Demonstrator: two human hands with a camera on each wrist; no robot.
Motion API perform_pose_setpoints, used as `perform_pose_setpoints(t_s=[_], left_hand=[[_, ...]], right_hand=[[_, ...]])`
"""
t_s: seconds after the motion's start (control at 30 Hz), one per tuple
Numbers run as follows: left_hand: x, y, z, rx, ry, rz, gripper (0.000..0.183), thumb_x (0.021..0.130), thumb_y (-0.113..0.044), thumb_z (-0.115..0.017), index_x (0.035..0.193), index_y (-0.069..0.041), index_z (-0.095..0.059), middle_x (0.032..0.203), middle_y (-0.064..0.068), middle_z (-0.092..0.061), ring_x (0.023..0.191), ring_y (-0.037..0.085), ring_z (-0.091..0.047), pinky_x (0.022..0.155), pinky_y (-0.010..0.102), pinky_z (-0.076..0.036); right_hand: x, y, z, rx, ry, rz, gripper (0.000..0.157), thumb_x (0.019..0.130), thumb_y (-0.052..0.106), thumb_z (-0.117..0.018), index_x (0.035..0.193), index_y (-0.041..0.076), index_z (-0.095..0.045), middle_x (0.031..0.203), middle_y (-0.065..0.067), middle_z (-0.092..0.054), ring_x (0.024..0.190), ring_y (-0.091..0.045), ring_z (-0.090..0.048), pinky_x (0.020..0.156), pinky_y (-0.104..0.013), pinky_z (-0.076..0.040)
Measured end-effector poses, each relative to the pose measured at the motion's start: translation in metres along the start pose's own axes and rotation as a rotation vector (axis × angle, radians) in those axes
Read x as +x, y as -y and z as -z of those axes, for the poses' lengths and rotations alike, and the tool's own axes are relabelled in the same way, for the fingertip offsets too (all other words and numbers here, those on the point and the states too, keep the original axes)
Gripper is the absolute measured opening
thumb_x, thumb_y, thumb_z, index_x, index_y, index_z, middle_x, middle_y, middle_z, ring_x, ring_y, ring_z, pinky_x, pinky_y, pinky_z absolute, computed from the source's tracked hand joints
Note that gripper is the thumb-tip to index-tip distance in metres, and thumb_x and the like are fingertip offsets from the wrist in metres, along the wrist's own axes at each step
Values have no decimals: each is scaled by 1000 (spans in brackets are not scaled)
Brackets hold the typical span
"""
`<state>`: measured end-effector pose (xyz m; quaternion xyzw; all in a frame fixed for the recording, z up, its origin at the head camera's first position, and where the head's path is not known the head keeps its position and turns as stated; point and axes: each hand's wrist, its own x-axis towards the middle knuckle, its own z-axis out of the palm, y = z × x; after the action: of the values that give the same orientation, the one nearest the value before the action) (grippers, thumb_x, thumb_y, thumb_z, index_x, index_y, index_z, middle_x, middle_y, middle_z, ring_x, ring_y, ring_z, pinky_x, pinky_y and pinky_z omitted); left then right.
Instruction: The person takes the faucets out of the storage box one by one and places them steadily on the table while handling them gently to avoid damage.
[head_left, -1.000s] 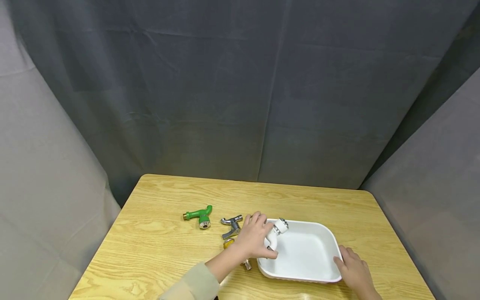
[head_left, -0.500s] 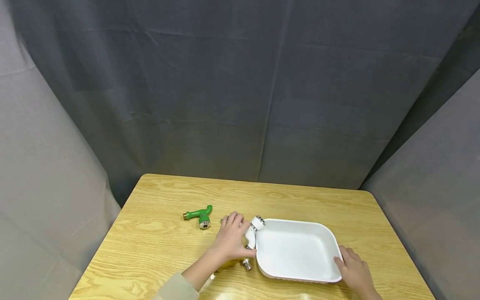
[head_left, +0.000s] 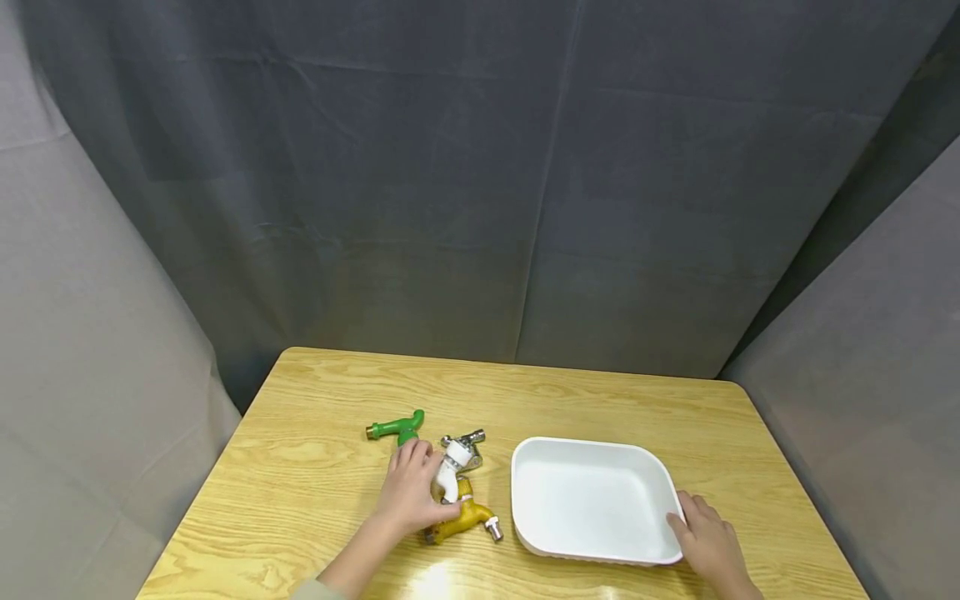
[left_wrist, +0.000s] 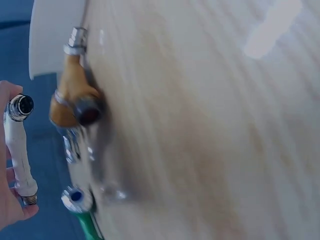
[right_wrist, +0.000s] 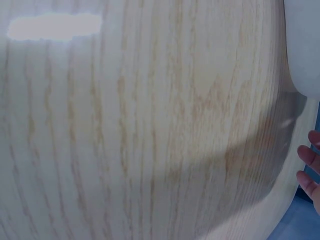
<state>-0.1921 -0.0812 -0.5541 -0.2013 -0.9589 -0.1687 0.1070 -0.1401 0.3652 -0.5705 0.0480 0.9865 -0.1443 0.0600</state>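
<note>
My left hand (head_left: pixel 410 493) grips a white faucet (head_left: pixel 449 477) with chrome fittings. In the head view that faucet overlaps a yellow faucet (head_left: pixel 471 516) and a chrome faucet (head_left: pixel 476 437) lying on the table. Held up at the far left of the left wrist view, the white faucet (left_wrist: pixel 18 150) shows a threaded end near the fingers (left_wrist: pixel 25 212). A green faucet (head_left: pixel 397 427) lies just beyond the left hand, partly covered by it. My right hand (head_left: pixel 708 537) rests at the right rim of a white tray (head_left: pixel 596 557), thumb on the rim and fingers along the outside.
The light wooden table (head_left: pixel 322 467) carries all these things. A dark grey curtain (head_left: pixel 420 208) hangs behind its far edge, with lighter grey cloth (head_left: pixel 82 333) at the left and right sides.
My left hand has carried the white faucet leftward from over the tray to above the yellow and chrome faucets. My right hand and the tray have stayed in place.
</note>
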Motion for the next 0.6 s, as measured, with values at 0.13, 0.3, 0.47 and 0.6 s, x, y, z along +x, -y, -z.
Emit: perform_pose_setpoints(t_s=[0.13, 0.3, 0.47, 0.6], left_hand=[[-11, 14, -5, -34, 10, 76, 71, 56, -57, -69, 111, -14, -57, 111, 5, -45, 116, 28, -35, 100, 50, -27], [-22, 31, -9, -68, 16, 128, 68, 56, -54, -69, 109, -14, -59, 109, 4, -46, 114, 28, -36, 97, 50, -29], [-29, 46, -12, -48, 49, 141, 65, 56, -55, -70, 108, -16, -59, 104, 1, -45, 111, 26, -38, 96, 48, -31], [-32, 53, -14, -48, 68, 142, 64, 56, -53, -70, 106, -15, -60, 103, 2, -46, 109, 26, -40, 95, 49, -32]], right_hand=[[1, -1, -1, 0, 5, -4, 45, 94, 32, -39, 126, 1, -43, 117, -26, -49, 110, -47, -43, 82, -65, -33], [2, -2, -1, -6, 2, -4, 44, 93, 32, -39, 125, 1, -44, 115, -25, -50, 109, -47, -44, 82, -64, -34], [1, -2, -2, -6, -8, 6, 42, 93, 30, -41, 124, 2, -45, 112, -22, -52, 107, -46, -46, 80, -64, -35], [0, 0, 0, -3, -6, 3, 42, 93, 30, -41, 124, 1, -45, 111, -21, -53, 106, -45, -47, 80, -63, -36]])
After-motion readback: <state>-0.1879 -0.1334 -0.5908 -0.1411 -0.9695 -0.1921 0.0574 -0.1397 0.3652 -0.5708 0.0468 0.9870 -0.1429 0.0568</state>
